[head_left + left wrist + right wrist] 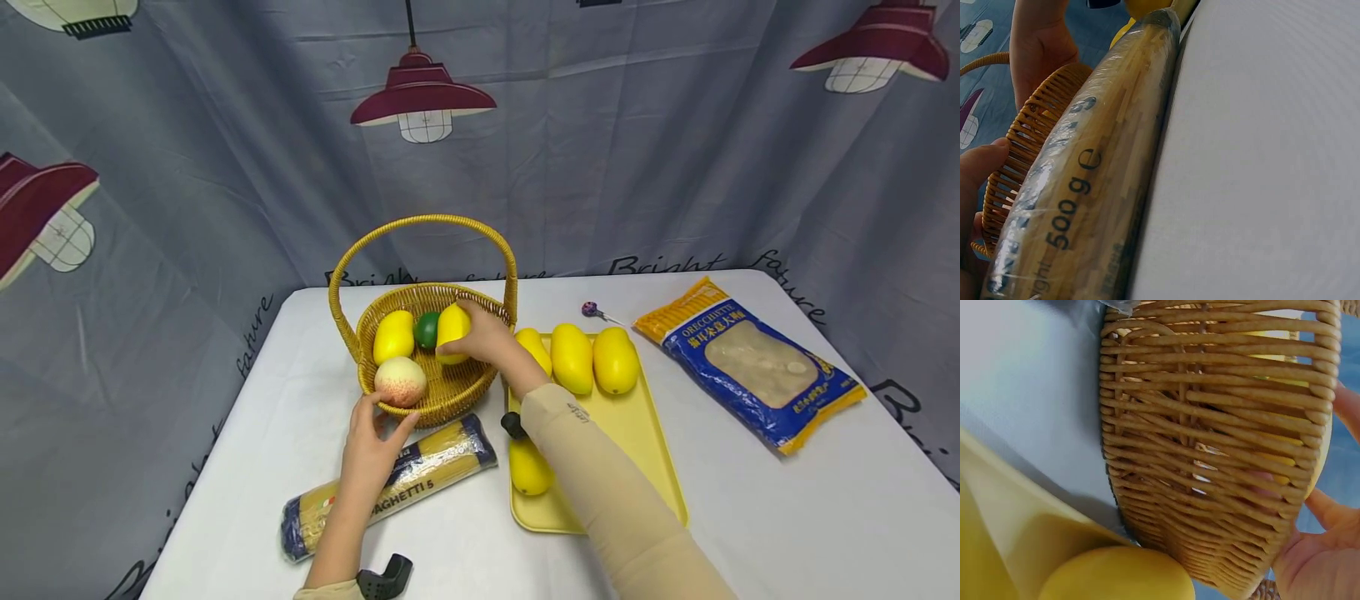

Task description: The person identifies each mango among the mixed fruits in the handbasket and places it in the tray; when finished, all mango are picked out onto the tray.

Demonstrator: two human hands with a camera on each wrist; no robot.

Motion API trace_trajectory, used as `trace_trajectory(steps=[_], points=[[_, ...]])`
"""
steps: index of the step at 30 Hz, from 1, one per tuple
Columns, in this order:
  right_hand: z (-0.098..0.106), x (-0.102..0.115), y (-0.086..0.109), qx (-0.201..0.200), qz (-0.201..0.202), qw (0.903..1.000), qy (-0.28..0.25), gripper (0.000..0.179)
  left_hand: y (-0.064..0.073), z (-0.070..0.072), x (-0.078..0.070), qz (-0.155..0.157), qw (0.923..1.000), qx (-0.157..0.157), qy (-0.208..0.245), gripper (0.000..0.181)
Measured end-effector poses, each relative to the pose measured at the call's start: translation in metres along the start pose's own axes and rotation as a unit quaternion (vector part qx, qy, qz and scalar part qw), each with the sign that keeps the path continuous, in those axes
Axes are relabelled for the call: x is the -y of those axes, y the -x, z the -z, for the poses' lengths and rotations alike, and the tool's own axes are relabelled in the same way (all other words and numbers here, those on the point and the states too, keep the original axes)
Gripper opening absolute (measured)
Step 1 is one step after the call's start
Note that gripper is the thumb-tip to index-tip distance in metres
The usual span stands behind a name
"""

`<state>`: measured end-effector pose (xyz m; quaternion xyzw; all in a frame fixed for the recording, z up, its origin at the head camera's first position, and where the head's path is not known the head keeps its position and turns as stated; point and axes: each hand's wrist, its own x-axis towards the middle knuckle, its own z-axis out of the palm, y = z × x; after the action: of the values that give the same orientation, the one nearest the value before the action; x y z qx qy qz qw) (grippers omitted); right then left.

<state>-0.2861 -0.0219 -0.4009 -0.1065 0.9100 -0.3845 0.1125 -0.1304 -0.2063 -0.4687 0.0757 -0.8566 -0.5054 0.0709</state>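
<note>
Beige sleeve foremost, right grip clamps a mango, long axis pointing rearward, left grip parted.

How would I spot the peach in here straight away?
On the white table, find the arch-handled woven basket. Inside, right by the left hand, sits the peach: pale with a reddish blush, unlike its yellow and green neighbours.

The right hand covers part of its mango at the basket's right rim. The right sleeve, cut off below, hides part of the tray and its near edge. The left forearm hides the start of the spaghetti's lettering. The lollipop's wrapper pattern, near the table's far edge, is too small to tell.
</note>
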Motion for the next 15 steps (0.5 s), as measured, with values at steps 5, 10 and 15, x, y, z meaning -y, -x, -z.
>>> trace_trajectory(steps=[5,10,15], points=[[0.009,-0.001,0.004,-0.005,0.010,0.9998,-0.015,0.097,0.000,0.000,0.000,0.002,1.0000,0.000,-0.003,0.072],[0.024,-0.002,0.016,-0.007,0.024,0.9986,-0.046,0.096,-0.001,0.000,0.001,0.004,1.0000,0.001,-0.003,0.073],[0.042,-0.006,0.040,0.001,0.033,0.9957,-0.086,0.095,-0.001,0.000,0.001,0.004,1.0000,0.001,-0.005,0.073]])
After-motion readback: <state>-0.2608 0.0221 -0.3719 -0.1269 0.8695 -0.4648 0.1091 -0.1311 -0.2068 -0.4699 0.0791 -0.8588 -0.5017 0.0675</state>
